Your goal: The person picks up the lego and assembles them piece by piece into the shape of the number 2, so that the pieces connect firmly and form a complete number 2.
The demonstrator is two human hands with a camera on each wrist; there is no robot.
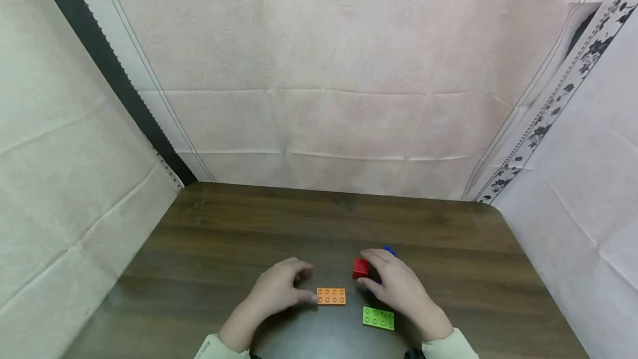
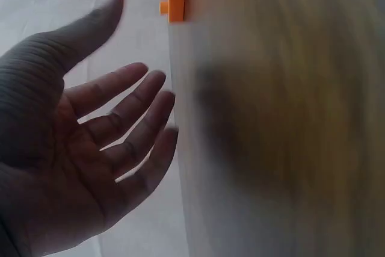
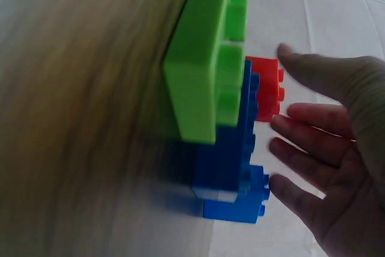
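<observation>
My left hand (image 1: 279,287) hovers left of an orange brick (image 1: 331,296), its thumb tip right at the brick's near end. In the left wrist view the fingers (image 2: 129,121) are spread and relaxed, with nothing between them. Loosely bent, my right hand (image 1: 399,284) hangs over the blue bricks, holding nothing. A red brick (image 1: 361,268) shows between its thumb and index finger in the head view. Two blue bricks, a longer one (image 3: 225,164) and one beyond it (image 3: 234,206), are mostly hidden by that hand from above. A lime green brick (image 1: 378,318) lies nearer, by the right wrist.
The bricks lie on a dark brown wooden table (image 1: 239,220). Pale cloth hangs behind it (image 1: 319,126) and along both sides, with a floral border strip (image 1: 543,121) at the right.
</observation>
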